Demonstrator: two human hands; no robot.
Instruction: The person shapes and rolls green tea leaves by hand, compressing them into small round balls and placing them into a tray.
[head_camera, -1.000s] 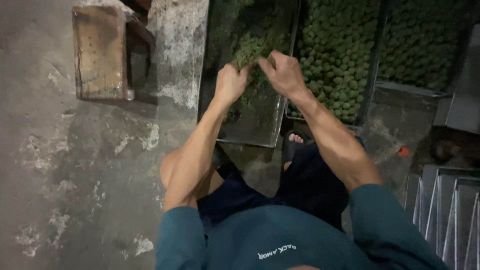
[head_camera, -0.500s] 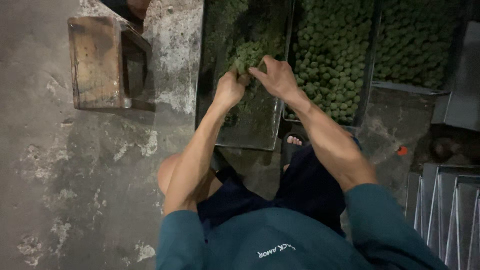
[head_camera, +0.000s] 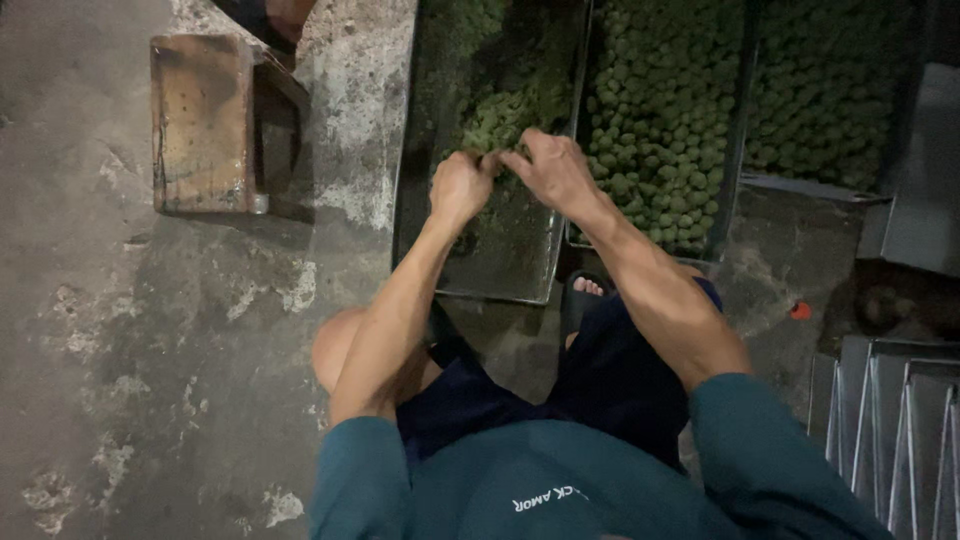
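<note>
1. The left hand (head_camera: 462, 186) is curled into a loose fist, and its grip is closed on a small clump of green lumps (head_camera: 488, 160) at the fingertips.
2. The right hand (head_camera: 556, 170) is laid flat-knuckled just beside it; its fingertips meet the same clump, so the grip is narrow and pinched on that green matter.
3. Both grips are held over a shallow rectangular metal tray (head_camera: 505, 270), dull grey and scuffed, whose near part is mostly bare.
4. Just beyond the grips, a heap of the green lumps (head_camera: 510, 95), rough and crumbly, is piled in the far part of that tray.
5. To the right of the right grip, a second tray (head_camera: 728, 180) is filled with small rounded green balls (head_camera: 660, 110), pebbly and closely packed; a third such tray (head_camera: 835, 90) lies further right.
6. Well to the left of the left grip, a worn wooden stool (head_camera: 203, 122), boxy and stained, stands on the blotched concrete floor (head_camera: 120, 370).
7. Near the right elbow, upright metal sheets (head_camera: 900, 430) are stacked on edge.
8. Compared with half a second ago, the hands are drawn a little closer together and nearer the body over the tray; the heap and the stool are unchanged.
</note>
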